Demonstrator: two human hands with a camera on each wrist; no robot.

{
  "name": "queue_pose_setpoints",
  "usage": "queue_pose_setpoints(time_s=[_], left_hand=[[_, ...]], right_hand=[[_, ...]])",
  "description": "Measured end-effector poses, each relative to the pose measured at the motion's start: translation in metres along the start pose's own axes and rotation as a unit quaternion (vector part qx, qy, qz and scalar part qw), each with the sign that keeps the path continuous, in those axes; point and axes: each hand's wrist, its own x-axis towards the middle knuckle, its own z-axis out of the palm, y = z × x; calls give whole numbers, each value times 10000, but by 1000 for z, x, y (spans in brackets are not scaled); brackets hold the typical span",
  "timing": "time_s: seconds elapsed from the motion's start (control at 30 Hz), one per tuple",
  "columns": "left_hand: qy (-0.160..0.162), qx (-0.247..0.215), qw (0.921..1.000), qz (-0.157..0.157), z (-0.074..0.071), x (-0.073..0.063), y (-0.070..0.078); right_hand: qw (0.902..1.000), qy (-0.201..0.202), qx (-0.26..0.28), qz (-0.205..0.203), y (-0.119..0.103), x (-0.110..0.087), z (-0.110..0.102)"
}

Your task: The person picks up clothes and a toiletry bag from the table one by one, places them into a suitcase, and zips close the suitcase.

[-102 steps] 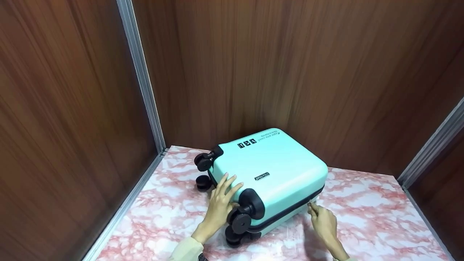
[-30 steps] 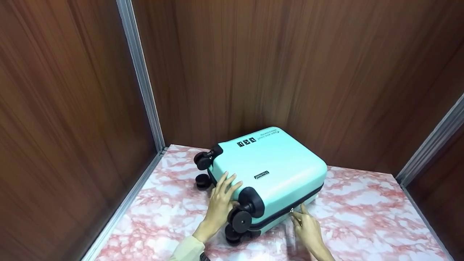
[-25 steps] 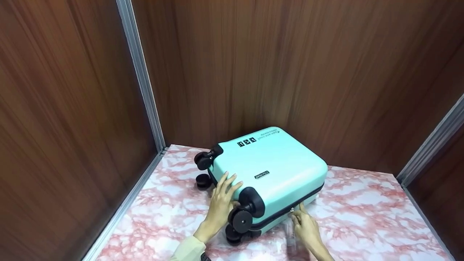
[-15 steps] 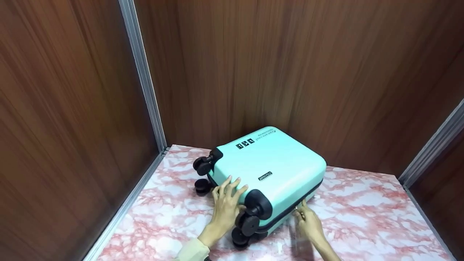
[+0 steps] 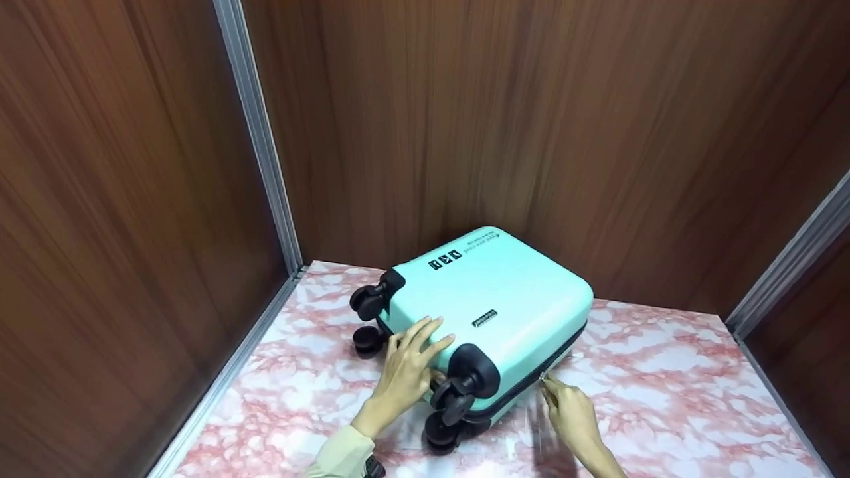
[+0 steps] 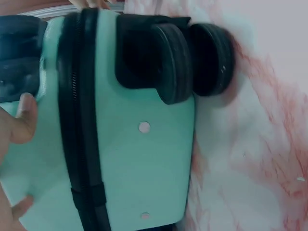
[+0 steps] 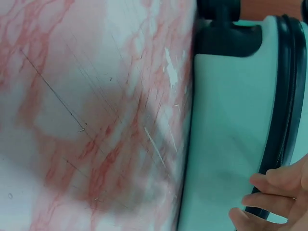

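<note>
A mint-green hard-shell suitcase (image 5: 511, 285) lies flat with its black wheels toward the left and front. My left hand (image 5: 403, 365) rests on its wheel end, fingers spread over the top edge; in the left wrist view the thumb (image 6: 28, 115) presses the shell beside a black wheel housing. Along the front right side, my right hand (image 5: 572, 408) pinches a small metal zipper pull (image 5: 542, 376) at the black zipper band (image 5: 561, 352). The right wrist view shows the fingers bent at that band (image 7: 284, 96), the pull itself hidden behind them.
The suitcase stands on a pink-and-white marbled tabletop (image 5: 664, 372). Brown wood-grain panels (image 5: 412, 133) rise behind and at both sides, joined by metal corner strips (image 5: 259, 133). The suitcase's far corner is close to the back panel.
My right hand has moved left along the zipper band from near the right corner, then slightly back. The suitcase has turned a little, its near wheel corner shifting right; my left hand stays on it.
</note>
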Motion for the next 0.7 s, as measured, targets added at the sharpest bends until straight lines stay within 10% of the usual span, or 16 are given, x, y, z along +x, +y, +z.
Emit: queue_pose_setpoints(time_s=[0.7], left_hand=[[-118,406,9991,27,-1,6,-2]], right_hand=[[9999,57,-111,-15,-23,-16,7]])
